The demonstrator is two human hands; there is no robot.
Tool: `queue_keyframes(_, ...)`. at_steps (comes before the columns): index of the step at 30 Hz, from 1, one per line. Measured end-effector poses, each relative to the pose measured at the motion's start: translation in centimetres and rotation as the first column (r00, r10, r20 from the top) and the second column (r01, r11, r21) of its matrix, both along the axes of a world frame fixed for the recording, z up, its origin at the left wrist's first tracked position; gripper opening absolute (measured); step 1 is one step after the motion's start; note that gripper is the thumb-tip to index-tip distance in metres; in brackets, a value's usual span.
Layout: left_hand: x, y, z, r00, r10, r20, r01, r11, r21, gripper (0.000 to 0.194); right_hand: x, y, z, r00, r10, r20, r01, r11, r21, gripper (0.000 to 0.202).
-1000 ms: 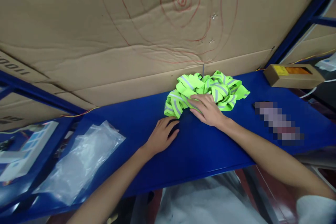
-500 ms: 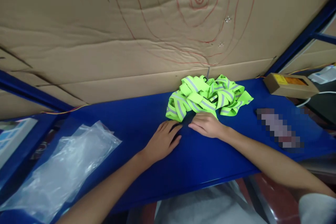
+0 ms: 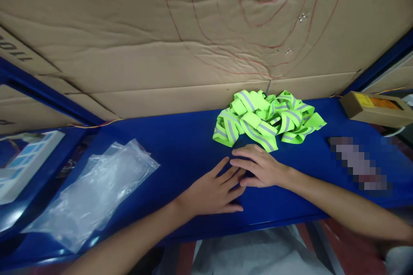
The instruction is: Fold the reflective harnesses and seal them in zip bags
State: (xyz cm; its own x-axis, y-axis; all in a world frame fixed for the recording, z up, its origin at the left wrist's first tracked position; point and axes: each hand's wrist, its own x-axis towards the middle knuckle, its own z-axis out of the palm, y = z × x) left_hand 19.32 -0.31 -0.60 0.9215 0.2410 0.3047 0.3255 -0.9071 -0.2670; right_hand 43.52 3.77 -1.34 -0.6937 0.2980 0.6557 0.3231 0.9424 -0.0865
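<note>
A tangled heap of neon-yellow reflective strips (image 3: 254,116) with grey bands lies on the blue table (image 3: 180,137) against the cardboard. Just in front of the heap is my right hand (image 3: 261,165), its fingers apart and holding nothing. My left hand (image 3: 216,191) is spread above the tabletop, palm down and bare. Its fingertips meet or overlap the fingers of my right hand; whether they touch I cannot tell. Farther left rest several clear plastic bags (image 3: 100,189), flat and overlapping, with neither hand on them.
Behind the table stands a cardboard wall (image 3: 135,64) with red rings drawn on it. At the right are a brown cardboard box (image 3: 374,109) and a pixelated item (image 3: 359,163). A white-and-blue box (image 3: 29,163) sits at the far left, past a blue metal post (image 3: 48,99).
My left hand has spread its fingers and moved towards my right hand. The right hand has drawn back from the strips and its fingers have loosened. The view has shifted slightly left.
</note>
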Motion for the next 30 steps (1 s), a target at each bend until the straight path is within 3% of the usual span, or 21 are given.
queue_keyframes(4,-0.4,0.4,0.0,0.998,-0.047,0.036,0.048,0.998,-0.040,0.054,-0.2,0.0,-0.6,0.997,0.076,0.021,-0.075,0.996,-0.048,0.066)
queue_keyframes(7,-0.6,0.6,-0.6,0.997,-0.067,0.042,0.073,0.980,-0.183,0.067,-0.4,0.4,-1.0,0.991,0.101,0.088,-0.082,0.977,-0.198,0.077)
queue_keyframes(10,-0.6,0.6,-1.3,1.000,-0.024,0.017,0.029,0.909,-0.416,0.084,-0.6,0.6,-1.0,0.964,0.150,0.218,-0.061,0.927,-0.370,0.083)
queue_keyframes(13,-0.5,0.6,-1.7,1.000,-0.015,-0.015,0.005,0.849,-0.529,0.089,-0.8,0.5,-0.9,0.943,0.164,0.291,-0.021,0.899,-0.437,0.082)
queue_keyframes(23,-0.5,0.7,-1.6,1.000,-0.018,-0.022,0.002,0.813,-0.583,0.088,-0.9,0.7,-0.6,0.949,0.169,0.266,-0.032,0.891,-0.453,0.076)
queue_keyframes(30,-0.4,0.6,-1.9,0.999,-0.010,0.036,0.029,0.831,-0.556,0.081,-0.9,0.4,-0.8,0.964,0.102,0.244,-0.021,0.950,-0.311,0.044)
